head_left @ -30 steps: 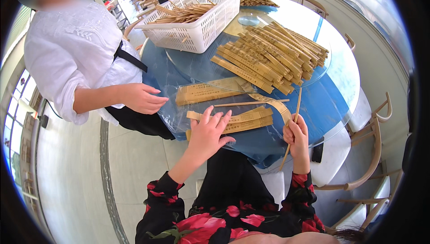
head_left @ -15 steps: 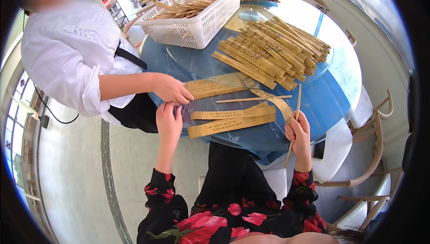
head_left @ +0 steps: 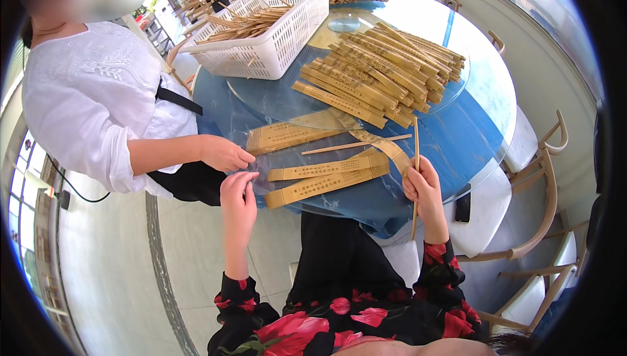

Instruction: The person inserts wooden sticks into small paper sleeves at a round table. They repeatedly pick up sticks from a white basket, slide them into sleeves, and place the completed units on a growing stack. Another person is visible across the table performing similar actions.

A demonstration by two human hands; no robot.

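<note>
My right hand (head_left: 424,189) is closed around a thin wooden chopstick (head_left: 416,137), held upright at the table's near right edge. The end of a curved gold paper sleeve (head_left: 388,149) meets its fingers. My left hand (head_left: 238,198) is by the near left edge, fingers bent and thumb apart, with nothing visible in it. Beside it is a co-worker's hand (head_left: 225,153), close to a stack of printed gold paper sleeves (head_left: 277,136). Two more sleeves (head_left: 326,186) lie crossed between my hands. Another chopstick (head_left: 356,145) rests behind them.
A large heap of gold sleeves (head_left: 385,72) covers the round glass turntable. Behind left stands a white plastic basket (head_left: 281,49) of chopsticks. The co-worker in a white shirt (head_left: 98,95) stands at left. A phone (head_left: 462,207) lies on a chair at right.
The view has shifted, so the table sits further left in the picture. My left hand and the co-worker's hand have drawn slightly apart. My right hand still grips the chopstick.
</note>
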